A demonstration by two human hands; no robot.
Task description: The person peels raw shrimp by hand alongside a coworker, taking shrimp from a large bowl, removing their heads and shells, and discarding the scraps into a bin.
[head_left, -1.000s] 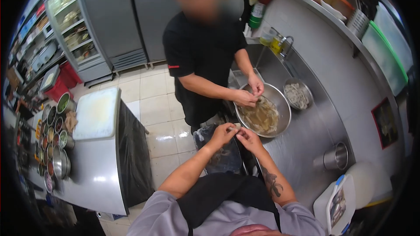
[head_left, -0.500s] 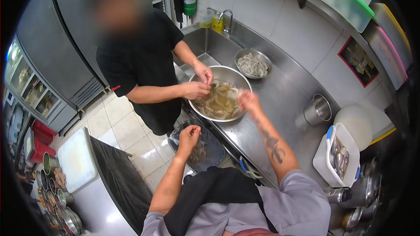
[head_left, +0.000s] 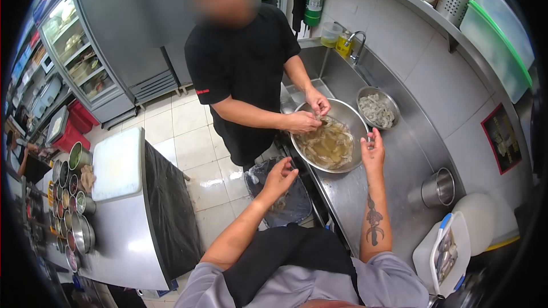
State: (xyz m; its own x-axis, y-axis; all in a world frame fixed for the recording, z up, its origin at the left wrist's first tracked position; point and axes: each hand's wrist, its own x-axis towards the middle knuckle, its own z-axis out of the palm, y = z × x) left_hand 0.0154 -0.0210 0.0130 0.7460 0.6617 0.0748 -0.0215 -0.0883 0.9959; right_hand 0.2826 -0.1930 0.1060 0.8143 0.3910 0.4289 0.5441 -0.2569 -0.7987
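My left hand is held above a black-lined bin with scraps in it; its fingers are a little apart and nothing shows in them. Palm up, my right hand is at the right rim of a large metal bowl, fingers spread and holding nothing I can see. Shrimp lie in cloudy water in this bowl. Behind it, a smaller metal bowl holds pale shrimp. Across from me, a co-worker's hands pinch something small over the large bowl.
The bowls stand on a steel counter beside a sink with a tap. To the right are a metal pot and a white tub of fish. A cutting board lies on the left table, near several containers.
My right hand has drawn back from over the large bowl to its right rim, its fingers now spread. My left hand's fingers have loosened. The view has swung left.
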